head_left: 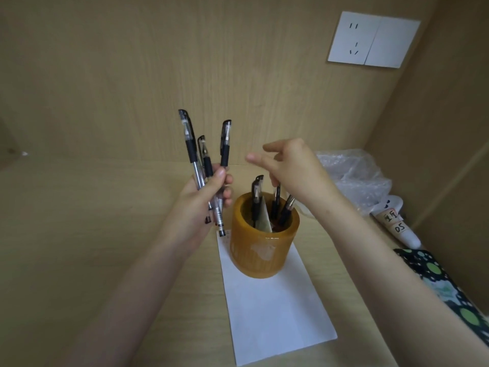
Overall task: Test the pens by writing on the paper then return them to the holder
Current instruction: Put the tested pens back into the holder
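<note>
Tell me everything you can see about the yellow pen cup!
The pen cup is round, honey-yellow and shiny, with a thick wall, maybe resin or plastic. It stands upright on the far end of the white paper on the wooden desk. Inside are black pens and a folded slip. The right hand hovers above it, fingers by one pen's top.

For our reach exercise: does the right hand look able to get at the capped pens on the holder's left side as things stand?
Probably yes. The right hand hovers just above the holder, and the capped pens stick up past its rim with nothing covering them.
</note>
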### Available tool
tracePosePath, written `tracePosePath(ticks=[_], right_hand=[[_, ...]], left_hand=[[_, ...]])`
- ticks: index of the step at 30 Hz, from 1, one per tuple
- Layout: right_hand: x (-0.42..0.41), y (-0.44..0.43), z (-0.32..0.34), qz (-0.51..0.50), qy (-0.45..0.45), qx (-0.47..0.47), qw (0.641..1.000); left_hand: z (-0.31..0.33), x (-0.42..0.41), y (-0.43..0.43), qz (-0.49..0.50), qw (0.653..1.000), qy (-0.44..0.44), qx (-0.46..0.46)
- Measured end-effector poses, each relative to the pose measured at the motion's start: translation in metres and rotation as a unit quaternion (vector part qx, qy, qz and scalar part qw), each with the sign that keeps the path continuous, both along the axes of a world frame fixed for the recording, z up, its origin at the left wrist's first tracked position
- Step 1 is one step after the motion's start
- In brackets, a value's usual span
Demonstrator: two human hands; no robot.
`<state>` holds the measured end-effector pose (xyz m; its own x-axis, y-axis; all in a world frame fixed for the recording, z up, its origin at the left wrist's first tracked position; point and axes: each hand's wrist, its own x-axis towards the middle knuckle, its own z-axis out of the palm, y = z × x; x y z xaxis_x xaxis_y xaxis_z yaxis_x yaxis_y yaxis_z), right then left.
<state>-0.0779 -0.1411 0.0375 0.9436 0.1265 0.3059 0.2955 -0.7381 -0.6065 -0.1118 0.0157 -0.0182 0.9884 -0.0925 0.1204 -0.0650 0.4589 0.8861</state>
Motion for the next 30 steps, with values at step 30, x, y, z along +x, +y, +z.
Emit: tracePosePath(ticks=[30], right_hand=[[-0.002, -0.001, -0.012, 0.020, -0.028, 0.041, 0.999]], left_hand=[[0.012, -0.003, -0.006, -0.020, 0.999, -0.027, 0.033]])
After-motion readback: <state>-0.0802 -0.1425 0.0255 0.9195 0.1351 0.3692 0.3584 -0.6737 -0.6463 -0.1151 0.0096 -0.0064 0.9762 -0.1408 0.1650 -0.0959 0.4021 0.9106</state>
